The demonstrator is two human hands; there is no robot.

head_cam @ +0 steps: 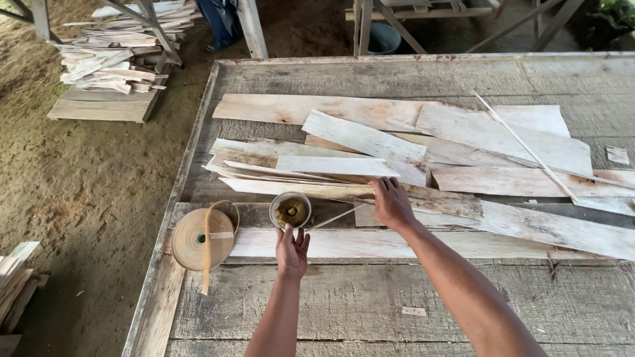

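Observation:
My left hand (292, 250) reaches forward with its fingertips at the near rim of a small round tin (290, 211) that holds something brownish. My right hand (391, 201) lies palm down on the near edge of a pile of thin pale wood veneer sheets (370, 142). A thin wooden sliver (334, 217) runs from the tin toward my right hand; I cannot tell whether the fingers pinch it. A long pale veneer strip (370, 243) lies flat just in front of both hands.
A roll of tan tape (200, 238) with a loose end sits left of the tin. The worn plank table (370, 304) has a raised left edge (173, 218). A stack of veneer scraps (119, 56) rests on a pallet on the dirt floor, far left.

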